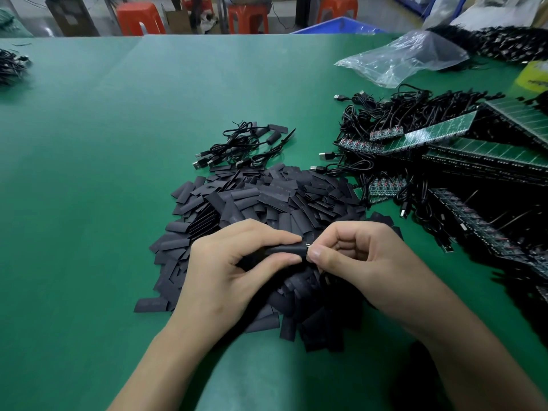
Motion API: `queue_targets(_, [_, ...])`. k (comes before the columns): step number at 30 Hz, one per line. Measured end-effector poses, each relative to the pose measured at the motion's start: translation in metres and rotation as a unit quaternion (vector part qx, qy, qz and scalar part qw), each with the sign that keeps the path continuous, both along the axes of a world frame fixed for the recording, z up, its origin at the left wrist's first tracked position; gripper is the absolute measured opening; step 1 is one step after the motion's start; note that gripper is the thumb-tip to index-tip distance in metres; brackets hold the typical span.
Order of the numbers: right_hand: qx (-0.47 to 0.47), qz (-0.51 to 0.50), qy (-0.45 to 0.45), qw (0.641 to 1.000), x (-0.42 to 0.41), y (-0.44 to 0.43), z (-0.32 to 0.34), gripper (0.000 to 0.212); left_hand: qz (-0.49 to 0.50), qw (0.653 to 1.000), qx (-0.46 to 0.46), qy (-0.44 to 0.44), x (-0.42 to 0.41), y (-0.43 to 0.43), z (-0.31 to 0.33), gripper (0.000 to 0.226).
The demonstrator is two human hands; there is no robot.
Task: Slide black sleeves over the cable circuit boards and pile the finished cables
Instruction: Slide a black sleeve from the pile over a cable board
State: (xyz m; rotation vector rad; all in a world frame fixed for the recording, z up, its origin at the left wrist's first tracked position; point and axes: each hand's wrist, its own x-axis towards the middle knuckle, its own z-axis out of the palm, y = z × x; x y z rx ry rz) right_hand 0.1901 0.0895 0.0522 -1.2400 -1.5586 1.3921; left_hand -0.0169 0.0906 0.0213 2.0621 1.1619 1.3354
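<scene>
Bench: green mat (103, 173); the left half is bare from the near edge to the far edge, the widest free room.
Far-left edge: small cable bundle (12, 65), well apart from the work.
Right edge: crowded with raw cables (385, 114) tangled over green board strips (439, 132); plastic bag (406, 57) toward the far-right corner.
Sleeve heap (252, 203): loose black sleeves, mid-bench toward the near edge, directly under both hands.
Finished cables (246, 146): small pile just beyond the heap, on its far-edge side.
Left hand (234, 271): fingers (267, 232) curled; thumb and forefinger pinch the held sleeve (284, 250), lying level just above the heap.
Right hand (364, 262): thumb and forefinger pinched tight at the sleeve's right mouth, other fingers tucked in.
Board end (307, 246): small glinting piece between the right fingertips (318, 253), touching the sleeve mouth; probably the circuit board, too small to confirm.
</scene>
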Motion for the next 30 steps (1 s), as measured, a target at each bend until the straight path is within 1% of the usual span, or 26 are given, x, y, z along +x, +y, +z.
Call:
queue_targets(3, [-0.001,0.004,-0.007,1.0,0.0,-0.001,0.0,0.019,-0.002,1.0,0.005,0.008,0.001,0.001,-0.001,0.017])
queue_targets(6, [0.005,0.001,0.004,1.0,-0.001,-0.001,0.002,0.014,0.007,1.0,0.013,-0.003,0.0,0.001,0.0,0.018])
queue_targets(8, [0.004,-0.002,0.016,1.0,-0.002,-0.002,0.004,0.009,0.026,0.999,0.013,-0.023,0.0,-0.001,0.001,0.023])
queue_targets(10, [0.002,0.0,0.029,1.0,-0.004,-0.003,0.005,0.01,0.056,0.996,-0.006,-0.065,0.002,-0.002,0.001,0.032])
queue_targets(12, [-0.001,0.005,0.039,0.999,-0.004,-0.003,0.006,0.02,0.073,0.989,-0.037,-0.122,0.006,-0.004,-0.002,0.04])
queue_targets(14, [-0.005,0.003,0.041,0.999,-0.005,-0.004,0.007,0.028,0.085,0.985,-0.045,-0.141,0.01,-0.005,-0.004,0.041])
queue_targets(17, [-0.009,-0.008,0.045,0.999,-0.006,-0.005,0.009,0.03,0.105,0.984,-0.042,-0.138,0.013,-0.007,-0.005,0.039])
queue_targets(23, [-0.013,-0.014,0.045,0.999,-0.008,-0.005,0.008,0.028,0.116,0.99,-0.002,-0.083,0.013,-0.007,-0.003,0.038])
queue_targets(30, [0.01,-0.026,0.008,1.0,-0.007,-0.004,0.002,0.025,0.116,0.991,0.018,-0.059,0.012,-0.007,-0.002,0.036])
